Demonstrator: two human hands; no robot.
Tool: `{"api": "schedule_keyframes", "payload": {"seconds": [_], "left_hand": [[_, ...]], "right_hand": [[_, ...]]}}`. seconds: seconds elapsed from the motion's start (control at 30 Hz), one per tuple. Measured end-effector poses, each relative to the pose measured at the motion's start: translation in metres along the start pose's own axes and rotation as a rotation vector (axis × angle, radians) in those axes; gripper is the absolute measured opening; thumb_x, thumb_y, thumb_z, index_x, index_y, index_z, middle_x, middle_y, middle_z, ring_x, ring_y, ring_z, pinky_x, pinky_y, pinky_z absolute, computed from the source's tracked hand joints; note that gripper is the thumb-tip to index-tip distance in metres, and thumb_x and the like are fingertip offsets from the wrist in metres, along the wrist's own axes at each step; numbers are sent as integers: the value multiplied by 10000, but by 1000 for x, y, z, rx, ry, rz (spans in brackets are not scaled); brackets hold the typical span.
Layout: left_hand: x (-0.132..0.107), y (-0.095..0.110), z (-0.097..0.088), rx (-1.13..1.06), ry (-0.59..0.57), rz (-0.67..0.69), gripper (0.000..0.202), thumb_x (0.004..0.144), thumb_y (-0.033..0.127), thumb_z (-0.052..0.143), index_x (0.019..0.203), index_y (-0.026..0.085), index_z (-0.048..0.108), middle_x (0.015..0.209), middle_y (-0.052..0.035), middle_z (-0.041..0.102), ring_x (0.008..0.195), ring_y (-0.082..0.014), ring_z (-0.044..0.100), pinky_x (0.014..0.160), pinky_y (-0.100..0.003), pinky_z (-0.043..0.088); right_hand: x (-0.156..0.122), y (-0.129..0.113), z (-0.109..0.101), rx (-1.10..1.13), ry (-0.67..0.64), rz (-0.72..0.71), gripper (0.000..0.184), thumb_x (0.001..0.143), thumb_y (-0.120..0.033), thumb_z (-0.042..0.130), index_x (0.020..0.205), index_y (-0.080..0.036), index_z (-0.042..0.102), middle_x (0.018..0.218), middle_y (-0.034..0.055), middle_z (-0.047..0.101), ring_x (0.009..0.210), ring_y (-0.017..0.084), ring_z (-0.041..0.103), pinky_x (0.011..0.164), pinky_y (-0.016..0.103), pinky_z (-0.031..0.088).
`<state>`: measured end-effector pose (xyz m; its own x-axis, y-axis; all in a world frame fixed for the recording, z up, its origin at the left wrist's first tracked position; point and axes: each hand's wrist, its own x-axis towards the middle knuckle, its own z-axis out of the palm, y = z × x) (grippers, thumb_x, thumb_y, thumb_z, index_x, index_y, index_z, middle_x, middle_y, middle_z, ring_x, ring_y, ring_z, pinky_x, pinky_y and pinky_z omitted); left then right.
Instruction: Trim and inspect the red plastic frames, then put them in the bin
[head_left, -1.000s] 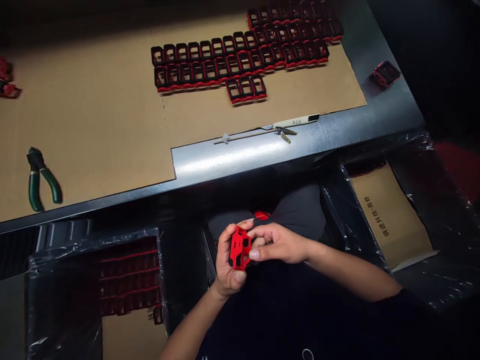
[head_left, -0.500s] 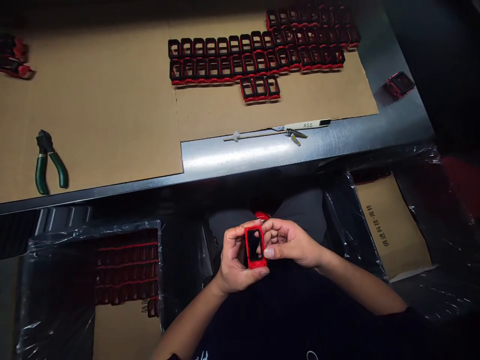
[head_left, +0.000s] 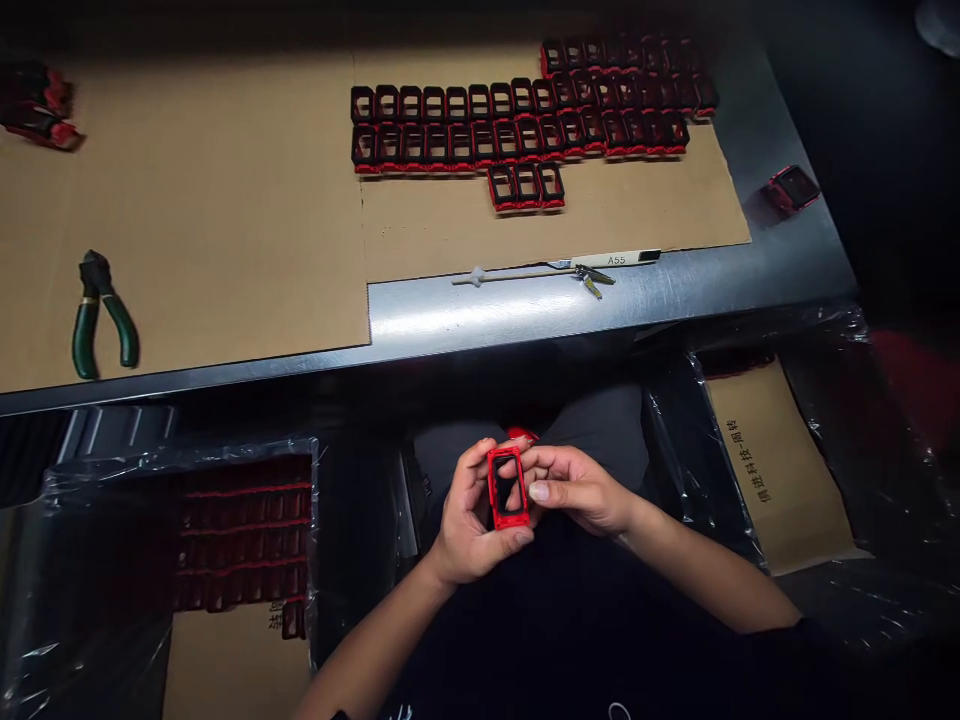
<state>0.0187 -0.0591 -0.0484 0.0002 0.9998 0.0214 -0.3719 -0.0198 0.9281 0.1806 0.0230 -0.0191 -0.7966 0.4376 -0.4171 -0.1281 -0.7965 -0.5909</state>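
Observation:
A small red rectangular frame (head_left: pixel 511 520) with a black inner lining is held tilted up in front of my lap. My left hand (head_left: pixel 469 525) wraps its left side, with the thumb under the lower end and fingers at the upper end. On the other side, my right hand (head_left: pixel 581 490) is closed at the right edge, thumb in front. Some right fingertips show through the frame's opening; their exact contact behind it is hidden.
Rows of similar red and black frames (head_left: pixel 435 145) stand on cardboard (head_left: pixel 247 220) over a metal table. Green-handled cutting pliers (head_left: pixel 86 335) lie left. A knife marked A55 (head_left: pixel 615 260) and a swab-like stick (head_left: pixel 517 273) lie near the edge. Plastic-lined boxes flank my lap.
The frame has tipped slightly in my left hand, and my right thumb has risen a little along its right edge. The whole view has shifted slightly.

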Motion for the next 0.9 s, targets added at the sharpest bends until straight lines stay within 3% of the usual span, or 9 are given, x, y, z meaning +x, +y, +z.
{"api": "schedule_keyframes", "payload": {"seconds": [0.27, 0.47, 0.6, 0.8, 0.9], "left_hand": [[2, 0, 2, 59, 7, 53, 793, 806, 182, 779, 1460, 346, 362, 1496, -138, 508, 1365, -310, 529, 1127, -538, 431], [1, 1, -1, 137, 13, 82, 821, 803, 131, 761, 1469, 352, 335, 1490, -128, 511, 1346, -295, 547, 1111, -515, 460], [-1, 2, -1, 202, 35, 80, 817, 797, 129, 762, 1460, 345, 336, 1463, -127, 531, 1340, -289, 549, 1108, -498, 462], [-6, -1, -7, 300, 89, 64, 822, 778, 164, 769, 1454, 350, 339, 1359, -99, 567, 1238, -264, 605, 1044, -449, 496], [-9, 2, -15, 268, 46, 27, 834, 765, 261, 796, 1468, 335, 355, 1363, -111, 566, 1249, -298, 584, 1049, -471, 476]], "right_hand": [[-1, 3, -2, 81, -12, 22, 422, 764, -352, 803, 1115, -154, 678, 925, 60, 711, 768, 142, 681, 661, 238, 561], [2, 2, -1, 39, 19, 42, 434, 766, -413, 790, 1088, -146, 677, 905, 65, 708, 760, 147, 668, 638, 235, 547], [5, 2, 0, 33, 18, 70, 416, 801, -452, 741, 1067, -136, 686, 882, 73, 712, 748, 151, 668, 644, 247, 547], [11, 5, 2, 66, -19, 69, 350, 731, -320, 824, 1001, -126, 713, 815, 39, 697, 732, 131, 650, 680, 224, 526], [15, 6, 2, 103, -56, 109, 325, 725, -328, 824, 943, -113, 716, 791, 41, 694, 702, 132, 653, 670, 232, 541]]}}
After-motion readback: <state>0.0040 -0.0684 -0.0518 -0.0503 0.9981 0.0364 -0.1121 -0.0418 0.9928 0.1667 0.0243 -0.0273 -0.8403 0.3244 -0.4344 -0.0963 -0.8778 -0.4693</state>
